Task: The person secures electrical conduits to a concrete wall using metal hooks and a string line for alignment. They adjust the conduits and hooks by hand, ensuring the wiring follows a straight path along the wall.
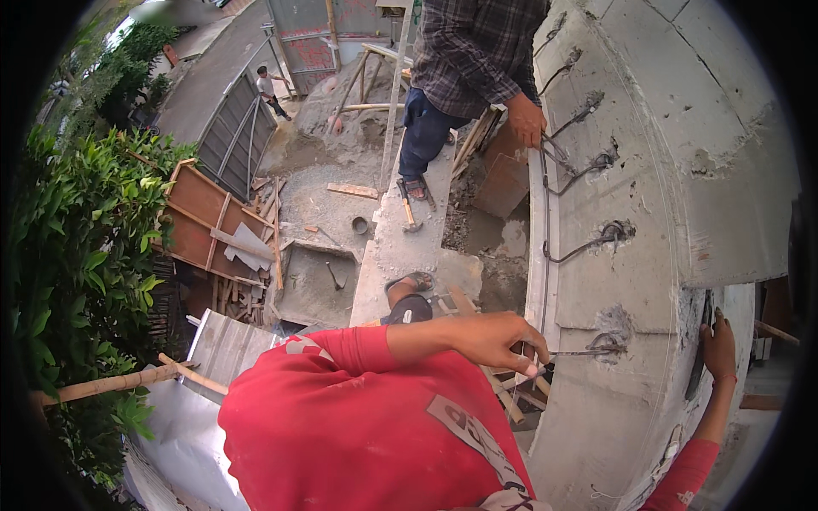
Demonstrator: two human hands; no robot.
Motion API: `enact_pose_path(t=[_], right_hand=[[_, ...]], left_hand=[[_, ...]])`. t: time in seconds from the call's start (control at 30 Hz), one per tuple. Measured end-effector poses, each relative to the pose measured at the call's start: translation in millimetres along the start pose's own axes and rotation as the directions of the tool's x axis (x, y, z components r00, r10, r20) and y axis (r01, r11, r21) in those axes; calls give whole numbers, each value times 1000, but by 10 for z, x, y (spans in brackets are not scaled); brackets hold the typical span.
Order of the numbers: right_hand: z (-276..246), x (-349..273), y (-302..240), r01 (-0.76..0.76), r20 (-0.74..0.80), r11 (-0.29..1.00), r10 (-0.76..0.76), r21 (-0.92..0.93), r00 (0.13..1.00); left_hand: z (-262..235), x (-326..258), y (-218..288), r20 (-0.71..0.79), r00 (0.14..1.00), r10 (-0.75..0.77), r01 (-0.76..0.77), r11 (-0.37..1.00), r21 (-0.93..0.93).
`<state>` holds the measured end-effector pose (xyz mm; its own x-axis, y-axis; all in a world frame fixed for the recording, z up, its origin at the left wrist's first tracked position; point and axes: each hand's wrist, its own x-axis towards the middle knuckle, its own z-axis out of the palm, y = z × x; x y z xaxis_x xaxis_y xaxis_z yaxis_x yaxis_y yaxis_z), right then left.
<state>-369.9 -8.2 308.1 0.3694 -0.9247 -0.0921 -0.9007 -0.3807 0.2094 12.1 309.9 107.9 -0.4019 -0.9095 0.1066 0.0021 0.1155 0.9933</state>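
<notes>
Big grey concrete wall (626,285) filling my right side here, and a narrow concrete ledge (388,285) running off ahead of me. Up on that ledge stands a co-worker (469,60) in a checked shirt, one hand at the upper end of a long thin steel rod (545,217) that runs along the wall's edge towards me. Bent steel bars poke out of the wall in a row, and here's mine: the nearest rebar stub (588,352), sticking out of a rough, chipped pocket (612,324) with its free end right by my fingers.

My left hand (503,342) is over that end, fingers curled, thumb low; whether they're closed on the steel, I can't tell from here. My right hand (721,347) is out at the wall's far edge, fingers extended, nothing visible in it; looks like a brace. Smaller still, a hammer (409,213) lies on the ledge, well apart from both hands.

So I'd call this step lining up the rod with the stub. The next move, I judge, calls for a firm left pinch where the two meet, with my right side steady.
</notes>
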Motion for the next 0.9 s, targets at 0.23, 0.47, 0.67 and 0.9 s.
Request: enact_pose_path(t=[0.23, 0.47, 0.67, 0.9], right_hand=[[-554, -312, -82, 24, -87, 999, -27, -37, 996], [-1288, -936, -180, 81, -249, 994, -97, -76, 964], [-1700, -1591, -607, -21, -336, 994, -18, -111, 942], [-2125, -2261, -1361, 141, -206, 955, -198, -263, 958]], left_hand=[[57, 176, -5, 98, 995, 4, -9, 999, 43], [153, 303, -66, 184, 983, -21, 2, 995, 103], [186, 387, -206, 216, 976, 39, -67, 990, 127], [260, 481, -172, 320, 947, 8, -59, 987, 149]])
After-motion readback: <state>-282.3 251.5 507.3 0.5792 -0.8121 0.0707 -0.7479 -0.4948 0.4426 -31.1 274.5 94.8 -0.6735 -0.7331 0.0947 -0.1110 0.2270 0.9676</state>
